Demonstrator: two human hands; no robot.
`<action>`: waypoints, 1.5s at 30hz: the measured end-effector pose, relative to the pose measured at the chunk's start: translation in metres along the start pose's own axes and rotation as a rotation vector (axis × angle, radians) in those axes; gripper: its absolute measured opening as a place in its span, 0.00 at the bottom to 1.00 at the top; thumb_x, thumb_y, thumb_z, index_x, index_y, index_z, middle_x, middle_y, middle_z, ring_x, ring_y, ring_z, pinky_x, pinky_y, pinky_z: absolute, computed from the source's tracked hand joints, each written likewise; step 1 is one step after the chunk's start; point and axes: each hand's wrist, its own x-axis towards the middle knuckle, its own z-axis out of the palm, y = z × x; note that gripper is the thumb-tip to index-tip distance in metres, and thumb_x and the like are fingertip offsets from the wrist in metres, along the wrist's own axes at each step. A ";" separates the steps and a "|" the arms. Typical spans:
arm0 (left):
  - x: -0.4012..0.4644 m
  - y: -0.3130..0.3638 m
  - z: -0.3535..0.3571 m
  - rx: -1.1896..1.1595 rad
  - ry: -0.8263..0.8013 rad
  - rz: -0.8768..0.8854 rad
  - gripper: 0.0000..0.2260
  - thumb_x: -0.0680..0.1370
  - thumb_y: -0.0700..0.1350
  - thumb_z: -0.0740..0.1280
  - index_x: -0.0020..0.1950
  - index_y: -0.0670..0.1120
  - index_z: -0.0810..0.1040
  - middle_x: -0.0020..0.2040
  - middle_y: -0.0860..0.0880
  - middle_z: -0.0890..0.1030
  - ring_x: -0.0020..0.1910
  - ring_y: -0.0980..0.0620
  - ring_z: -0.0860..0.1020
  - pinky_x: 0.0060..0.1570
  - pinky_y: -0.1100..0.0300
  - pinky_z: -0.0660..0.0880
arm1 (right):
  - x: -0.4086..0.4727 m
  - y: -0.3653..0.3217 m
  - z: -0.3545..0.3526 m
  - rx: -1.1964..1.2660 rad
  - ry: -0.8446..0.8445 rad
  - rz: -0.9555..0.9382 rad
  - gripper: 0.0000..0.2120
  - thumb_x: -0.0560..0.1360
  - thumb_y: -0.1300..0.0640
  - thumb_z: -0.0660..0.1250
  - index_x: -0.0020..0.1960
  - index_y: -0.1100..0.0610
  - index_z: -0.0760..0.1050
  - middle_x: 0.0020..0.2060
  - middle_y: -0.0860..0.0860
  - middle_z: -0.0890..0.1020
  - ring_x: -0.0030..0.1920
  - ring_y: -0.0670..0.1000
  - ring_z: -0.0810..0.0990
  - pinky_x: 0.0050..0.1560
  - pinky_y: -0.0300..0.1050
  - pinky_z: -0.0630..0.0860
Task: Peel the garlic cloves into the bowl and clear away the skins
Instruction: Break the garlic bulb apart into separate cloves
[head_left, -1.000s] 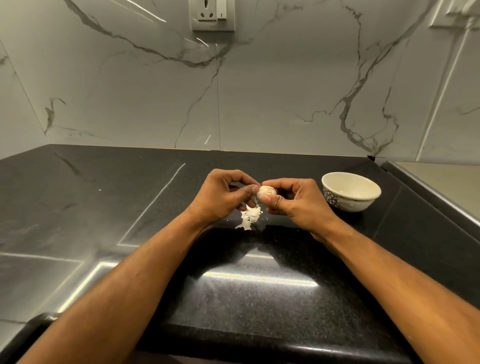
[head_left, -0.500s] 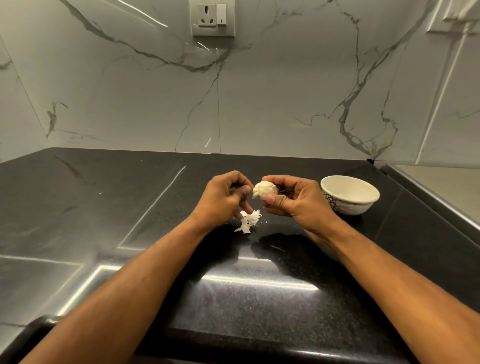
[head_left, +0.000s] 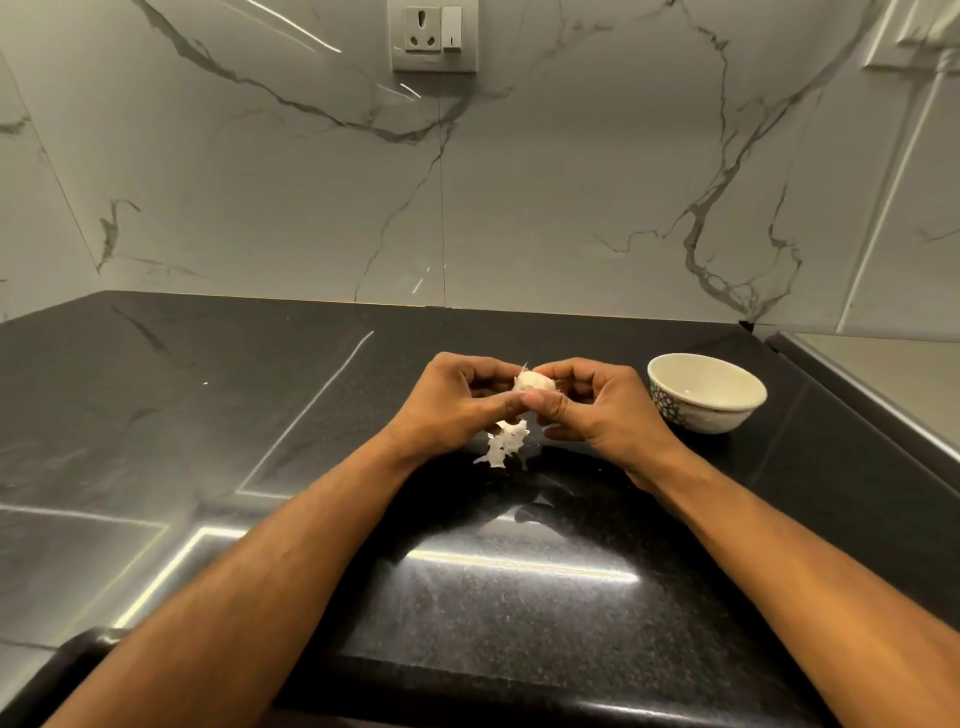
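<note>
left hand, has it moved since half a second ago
Yes. The left hand has closed back in toward the right hand and the garlic, nearer the bowl.

A shiny black bench (head_left: 218, 415) fills the bottom part, with bright lines of light on it. Behind it stands a white wall (head_left: 545, 197) with grey wavy lines like marble. High on the wall is a plug socket (head_left: 434, 35) with a small switch beside it.
</note>
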 end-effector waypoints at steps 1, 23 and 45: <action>0.000 -0.001 0.000 0.001 -0.004 0.004 0.17 0.70 0.47 0.73 0.57 0.42 0.81 0.45 0.46 0.85 0.41 0.49 0.84 0.40 0.61 0.81 | 0.000 0.000 0.000 -0.027 0.006 -0.012 0.14 0.68 0.51 0.74 0.52 0.54 0.81 0.43 0.53 0.86 0.44 0.51 0.85 0.45 0.48 0.83; 0.006 -0.007 0.028 0.148 0.313 -0.023 0.06 0.77 0.42 0.70 0.53 0.44 0.85 0.44 0.49 0.86 0.42 0.56 0.84 0.46 0.54 0.82 | 0.005 0.006 0.017 0.023 0.261 0.026 0.08 0.77 0.56 0.69 0.50 0.60 0.82 0.35 0.55 0.86 0.35 0.54 0.86 0.38 0.50 0.83; 0.006 0.003 0.022 -0.333 0.268 -0.336 0.03 0.76 0.37 0.70 0.44 0.43 0.83 0.32 0.46 0.83 0.31 0.52 0.82 0.34 0.63 0.80 | 0.006 0.002 0.013 0.039 0.269 0.115 0.10 0.76 0.52 0.70 0.47 0.59 0.83 0.34 0.55 0.85 0.35 0.55 0.86 0.37 0.48 0.83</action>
